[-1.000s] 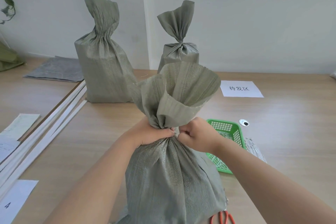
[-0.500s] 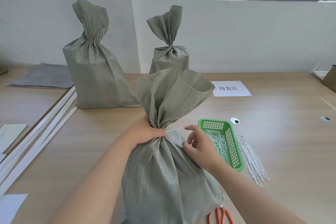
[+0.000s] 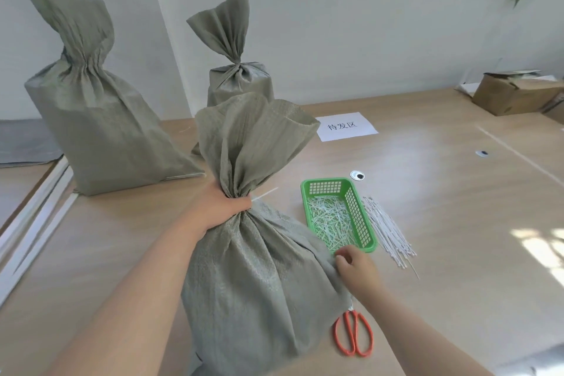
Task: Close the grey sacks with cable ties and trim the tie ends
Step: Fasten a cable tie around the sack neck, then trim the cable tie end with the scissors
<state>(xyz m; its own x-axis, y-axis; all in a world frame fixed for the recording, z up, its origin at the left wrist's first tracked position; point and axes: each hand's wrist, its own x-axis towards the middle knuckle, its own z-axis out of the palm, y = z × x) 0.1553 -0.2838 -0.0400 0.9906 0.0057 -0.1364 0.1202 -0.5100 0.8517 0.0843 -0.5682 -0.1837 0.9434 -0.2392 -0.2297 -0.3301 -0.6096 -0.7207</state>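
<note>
A grey woven sack (image 3: 259,278) stands in front of me, its neck gathered. My left hand (image 3: 222,207) grips that neck. A white cable tie end (image 3: 265,193) sticks out to the right of the neck. My right hand (image 3: 355,268) hovers low beside the sack's right flank, fingers loosely apart and holding nothing. Orange-handled scissors (image 3: 354,336) lie on the table just below the right hand. Two more grey sacks stand behind: a large one (image 3: 97,119) at the left and a smaller one (image 3: 235,76) by the wall, both gathered at the neck.
A green basket (image 3: 366,223) holds several cut tie ends. A bundle of white cable ties (image 3: 387,232) lies to its right. A white paper label (image 3: 346,126) and a cardboard box (image 3: 515,94) sit farther back. White strips (image 3: 30,223) run along the left.
My right hand let go of the tie end at the neck and dropped down and right toward the scissors. The left hand stays on the neck. The view swung right.
</note>
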